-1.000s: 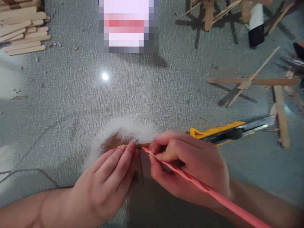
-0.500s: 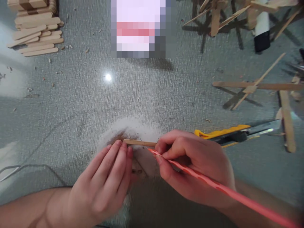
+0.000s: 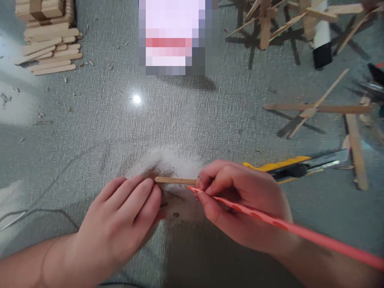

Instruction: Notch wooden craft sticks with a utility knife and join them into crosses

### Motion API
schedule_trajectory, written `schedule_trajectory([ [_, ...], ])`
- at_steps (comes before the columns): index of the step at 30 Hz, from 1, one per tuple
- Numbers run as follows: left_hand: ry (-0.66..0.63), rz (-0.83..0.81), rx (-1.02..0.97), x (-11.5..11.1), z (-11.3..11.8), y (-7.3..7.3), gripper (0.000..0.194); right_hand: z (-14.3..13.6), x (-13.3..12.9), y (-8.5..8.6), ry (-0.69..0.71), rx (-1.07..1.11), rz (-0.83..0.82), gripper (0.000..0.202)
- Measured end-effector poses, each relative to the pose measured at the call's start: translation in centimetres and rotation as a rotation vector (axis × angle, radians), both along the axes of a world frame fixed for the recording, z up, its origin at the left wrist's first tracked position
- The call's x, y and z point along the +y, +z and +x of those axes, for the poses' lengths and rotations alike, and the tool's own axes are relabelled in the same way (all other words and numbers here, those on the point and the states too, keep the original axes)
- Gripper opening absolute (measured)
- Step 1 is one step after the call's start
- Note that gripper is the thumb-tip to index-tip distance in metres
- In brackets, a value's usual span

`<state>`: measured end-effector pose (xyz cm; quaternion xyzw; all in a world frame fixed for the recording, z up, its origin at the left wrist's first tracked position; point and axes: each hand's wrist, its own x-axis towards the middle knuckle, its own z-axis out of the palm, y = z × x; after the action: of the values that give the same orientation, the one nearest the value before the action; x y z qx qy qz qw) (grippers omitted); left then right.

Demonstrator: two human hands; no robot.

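A popsicle stick (image 3: 175, 181) lies crosswise at the centre of the head view. My right hand (image 3: 243, 204) is closed around a long pink pencil (image 3: 258, 213), its tip just below the stick; the stick's right end goes under these fingers. My left hand (image 3: 126, 216) has its fingers curled together beside the stick's left end. What it holds, if anything, is hidden under the fingers. A pale worn patch (image 3: 168, 158) of the table shows behind the stick.
A yellow and black box cutter (image 3: 295, 170), blade out, lies just beyond my right hand. Crossed sticks (image 3: 312, 110) stand at the right, more stick pieces (image 3: 265, 24) at the top right. Stacked sticks (image 3: 45, 16) fill the top left. A blurred-out object (image 3: 171, 24) is at the top.
My left hand has curled its fingers, which were stretched out before, and drawn slightly left. My right hand and the pencil have shifted only slightly.
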<state>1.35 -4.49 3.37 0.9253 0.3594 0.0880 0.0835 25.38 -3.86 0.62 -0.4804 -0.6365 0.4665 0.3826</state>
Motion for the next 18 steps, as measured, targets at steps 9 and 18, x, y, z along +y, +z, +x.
schedule_trajectory([
  [9,0.051,0.003,0.005,-0.45,0.41,-0.63,0.031,-0.01,0.05,-0.16,0.011,0.003,0.015,0.021],
  [18,0.058,-0.15,-0.008,0.03,0.17,-0.45,0.014,0.11,0.01,-0.3,0.023,-0.046,0.036,0.019],
])
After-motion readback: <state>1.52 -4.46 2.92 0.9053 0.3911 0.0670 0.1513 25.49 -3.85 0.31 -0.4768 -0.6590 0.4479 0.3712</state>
